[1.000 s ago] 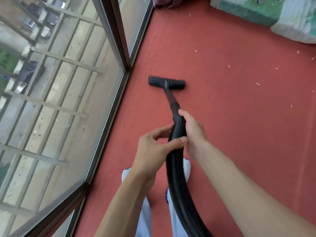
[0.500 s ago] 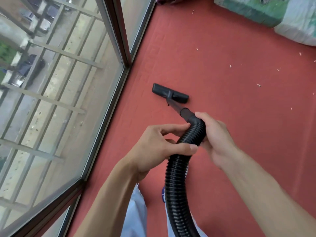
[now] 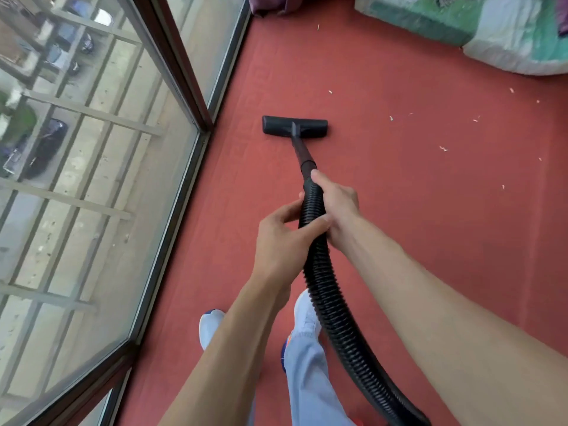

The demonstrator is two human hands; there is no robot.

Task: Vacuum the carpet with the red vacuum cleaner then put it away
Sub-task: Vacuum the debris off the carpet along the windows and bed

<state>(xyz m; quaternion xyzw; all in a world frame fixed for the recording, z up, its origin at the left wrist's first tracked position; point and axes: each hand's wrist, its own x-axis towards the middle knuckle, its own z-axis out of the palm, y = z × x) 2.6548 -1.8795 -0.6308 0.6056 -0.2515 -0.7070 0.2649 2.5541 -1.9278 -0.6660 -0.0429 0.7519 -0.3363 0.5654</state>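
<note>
A black ribbed vacuum hose [image 3: 329, 296] runs from the bottom right up to a thin black wand [image 3: 302, 153]. The wand ends in a flat black floor nozzle [image 3: 295, 126] lying on the red carpet [image 3: 415, 210] close to the window corner. My right hand [image 3: 336, 204] grips the hose's upper end. Just below it, my left hand [image 3: 282, 238] holds the hose between thumb and fingers. The vacuum's red body is out of view.
A glass window wall with a dark frame [image 3: 184, 167] runs along the left. Folded bedding [image 3: 498, 35] lies at the top right and purple cloth [image 3: 273, 4] at the top. Several small pale scraps [image 3: 442, 148] dot the carpet to the right. My feet [image 3: 212, 330] stand below.
The nozzle was drawn back toward me and angled half a second ago; now it has been pushed forward again and lies square near the window corner. Both hands kept their hold.
</note>
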